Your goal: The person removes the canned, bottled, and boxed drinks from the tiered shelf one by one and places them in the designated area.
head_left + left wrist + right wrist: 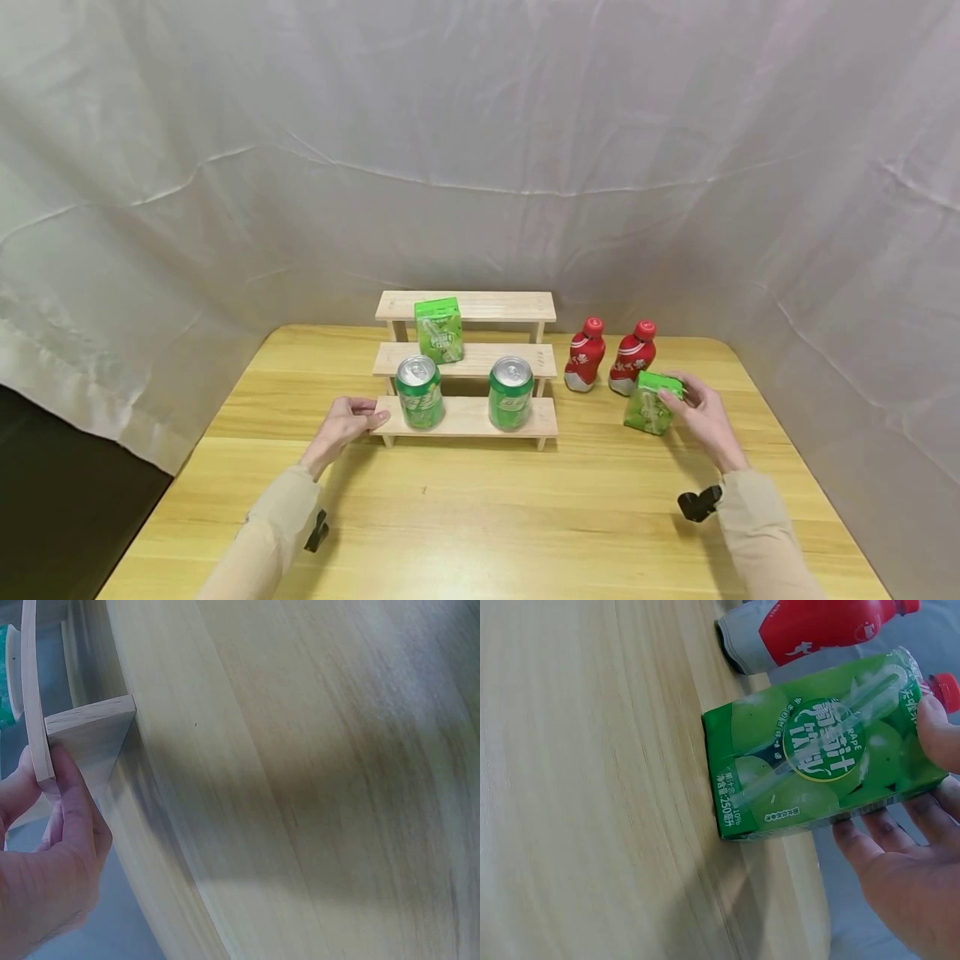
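Observation:
My left hand [347,427] pinches the left end of the lowest step of a three-tier wooden display rack [465,417]; the left wrist view shows thumb above and fingers [73,802] below the board. A green grape juice box [810,750] is in my right hand [705,417], gripped near its top between thumb and fingers, at the right of the table. Two green drink cans [422,398] [512,400] stand apart on the lowest step. Another green juice box [439,332] stands on the middle step, left of centre.
Two red bottles [585,357] [632,360] stand between the rack and the held juice box. Grey-white curtain [480,167] surrounds the back and sides of the wooden table [495,517]. A dark area [67,500] lies beyond the left edge.

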A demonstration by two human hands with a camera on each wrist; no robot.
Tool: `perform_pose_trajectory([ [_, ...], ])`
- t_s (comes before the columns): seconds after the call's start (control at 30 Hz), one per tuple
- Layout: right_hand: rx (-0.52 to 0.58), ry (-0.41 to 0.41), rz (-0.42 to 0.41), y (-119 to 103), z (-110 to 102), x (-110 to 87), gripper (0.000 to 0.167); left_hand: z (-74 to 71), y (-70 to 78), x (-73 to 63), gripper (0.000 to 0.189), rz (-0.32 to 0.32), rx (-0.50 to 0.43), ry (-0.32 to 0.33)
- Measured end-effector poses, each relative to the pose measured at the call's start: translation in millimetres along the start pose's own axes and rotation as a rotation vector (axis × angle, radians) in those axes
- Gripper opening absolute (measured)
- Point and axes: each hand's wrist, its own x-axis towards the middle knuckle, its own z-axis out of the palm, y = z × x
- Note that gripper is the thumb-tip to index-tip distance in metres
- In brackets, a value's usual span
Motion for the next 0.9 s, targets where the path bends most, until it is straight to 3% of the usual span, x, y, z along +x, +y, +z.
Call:
perform_pose_trajectory([
  [0.4, 0.051, -0.006, 0.042, 0, 2, 0.0, 0.056, -0.9, -2.1, 2.3, 0.051, 0.004, 0.005, 0.000],
  [0.6, -0.006, -0.019, 0.055, -3, 2, 0.3, 0.056, -1.3, -1.1, 1.0, 0.052, 0.003, 0.023, -0.006],
  [0.9, -0.077, 0.080, -0.072, -25, 9, 3.5, 0.063, -0.7, -0.8, 1.5, 0.050, -0.002, -0.002, -0.003],
])
